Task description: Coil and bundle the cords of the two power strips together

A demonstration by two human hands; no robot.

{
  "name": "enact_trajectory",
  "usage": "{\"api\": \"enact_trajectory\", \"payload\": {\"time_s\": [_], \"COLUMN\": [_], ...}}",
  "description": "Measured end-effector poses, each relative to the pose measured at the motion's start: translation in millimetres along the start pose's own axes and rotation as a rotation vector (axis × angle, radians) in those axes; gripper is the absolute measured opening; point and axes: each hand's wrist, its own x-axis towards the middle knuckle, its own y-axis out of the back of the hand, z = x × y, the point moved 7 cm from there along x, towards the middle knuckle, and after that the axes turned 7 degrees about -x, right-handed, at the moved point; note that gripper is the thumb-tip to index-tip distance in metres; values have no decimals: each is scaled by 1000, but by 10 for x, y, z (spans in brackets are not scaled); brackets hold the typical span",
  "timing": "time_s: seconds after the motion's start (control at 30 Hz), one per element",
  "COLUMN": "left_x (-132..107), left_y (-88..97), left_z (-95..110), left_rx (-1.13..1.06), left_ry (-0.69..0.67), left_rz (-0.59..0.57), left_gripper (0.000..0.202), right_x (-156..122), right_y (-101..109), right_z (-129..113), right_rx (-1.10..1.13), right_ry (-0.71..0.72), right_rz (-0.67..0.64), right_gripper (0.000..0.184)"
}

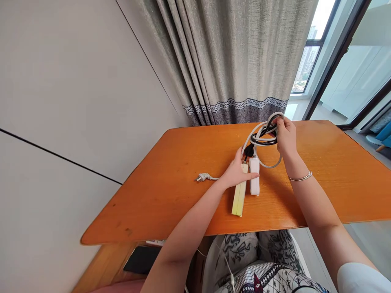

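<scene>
Left hand [237,173] lies flat, fingers spread, pressing on the far ends of two power strips at frame centre; the yellowish power strip [239,197] and the white power strip [254,176] lie side by side, touching, long axes pointing toward the near edge of the tabletop [336,183]; the yellowish one reaches closest to that edge, stopping just short of it. Right hand [285,135] is closed around a coiled bundle of cords [264,134], white and black loops together, lifted above the strips, right of centre; a white loop hangs from it down to the white strip. A white plug [201,177] on its cord lies loose on the wood, left of the left hand, apart from it. Open wood on both sides, widest at right; curtain [238,61] hangs beyond the far edge; wall [61,101] close along the left edge.
</scene>
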Motion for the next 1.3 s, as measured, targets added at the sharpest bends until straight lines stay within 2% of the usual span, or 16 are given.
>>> {"api": "enact_trajectory", "payload": {"time_s": [0.2,0.37,0.47,0.57,0.63,0.77,0.87,0.97,1.07,1.3], "left_x": [108,111,85,68,63,39,-47,-149,-225,-255], "left_y": [206,446,605,788,942,1338,1687,1959,2121,2414], "left_z": [-108,-73,-43,-92,-153,-211,-153,-59,-70,-367], "left_rx": [20,176,372,566,658,796,941,1107,1226,1259], "left_ry": [-27,60,141,252,327,460,574,612,645,793], "left_rz": [136,173,188,207,222,260,352,467,538,598], "left_gripper": [91,89,91,95,95,91,90,90,92,91], "right_x": [38,-58,-210,-408,-525,-700,-813,-865,-866,-854], "right_y": [-95,-304,-466,-607,-655,-711,-776,-804,-806,-808], "right_z": [401,954,1187,1340,1391,1414,1421,1447,1478,1490], "right_rx": [201,339,337,315,290,252,243,244,249,240], "right_ry": [-190,-495,-611,-723,-771,-806,-824,-815,-792,-766], "right_rz": [17,40,-24,-163,-243,-353,-444,-476,-479,-495], "right_gripper": [24,20,15,10,8,15,10,5,6,6]}}
